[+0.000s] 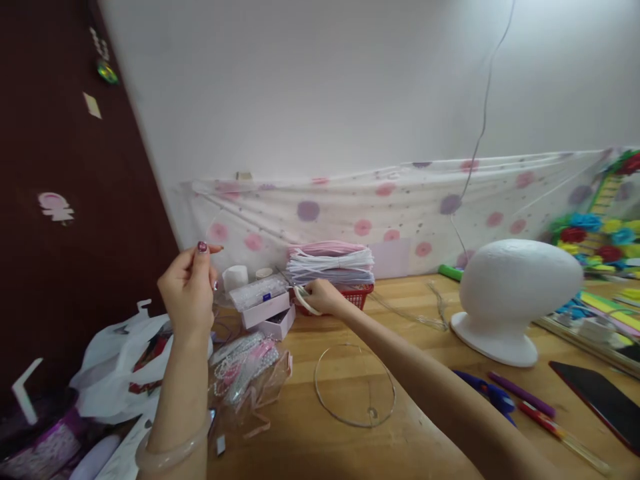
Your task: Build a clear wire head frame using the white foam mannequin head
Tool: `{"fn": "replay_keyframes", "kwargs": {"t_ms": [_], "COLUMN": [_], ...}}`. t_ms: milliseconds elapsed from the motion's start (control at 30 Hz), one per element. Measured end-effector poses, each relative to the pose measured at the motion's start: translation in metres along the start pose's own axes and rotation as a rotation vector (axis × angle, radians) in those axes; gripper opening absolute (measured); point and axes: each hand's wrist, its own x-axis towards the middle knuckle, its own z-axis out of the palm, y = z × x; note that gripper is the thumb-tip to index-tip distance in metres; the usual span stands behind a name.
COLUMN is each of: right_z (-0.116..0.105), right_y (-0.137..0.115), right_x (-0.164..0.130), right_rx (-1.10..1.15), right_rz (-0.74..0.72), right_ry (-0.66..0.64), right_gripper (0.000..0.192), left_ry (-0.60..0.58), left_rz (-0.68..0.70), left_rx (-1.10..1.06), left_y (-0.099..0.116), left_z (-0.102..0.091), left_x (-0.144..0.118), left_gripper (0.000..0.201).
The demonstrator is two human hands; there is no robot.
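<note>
Reaching forward across the table [430, 333], the right hand [323, 297] is closed around a small whitish roll of tape or ribbon [305, 301] just in front of a red basket [361, 295]. The roll is tilted, its curved edge showing at the left of the fingers; its long axis cannot be made out. The basket carries a stack of pink and white pipe cleaners [330, 262] whose long axis runs left to right, parallel to the wall.

The left hand [189, 293] is raised above the table's left end, thumb and forefinger pinched together at the top with the fingertips pointing right. Whether something thin, such as a thread, sits in the pinch is too fine to tell. A pale bangle [167, 453] circles that wrist.

Between the two hands stand small pink drawer boxes [267, 310], one drawer pulled open. Below them lies a clear bag of pearl beads [247, 367]. A thin wire ring [355, 385] lies flat on the wood under the right forearm. To the right stands a white foam head form [515, 297], with pens [525, 397] lying near it, pointing down to the right.
</note>
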Motion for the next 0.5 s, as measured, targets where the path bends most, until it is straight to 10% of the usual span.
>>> {"fn": "replay_keyframes", "kwargs": {"t_ms": [233,500], "right_z": [-0.031,0.014], "right_y": [0.072,0.144], "right_x": [-0.066,-0.155], "right_rx": [-0.198,-0.378], "right_rz": [0.275,0.624], "right_ry": [0.163,0.076], "right_gripper": [0.045,0.026], "left_ry": [-0.025,-0.419], "left_rz": [-0.084,-0.307], "left_rx": [-0.065,0.010], "left_y": [-0.007,-0.016], "left_z": [-0.001,0.038], "left_x": [-0.008,-0.032], "left_gripper": [0.025,0.030]}}
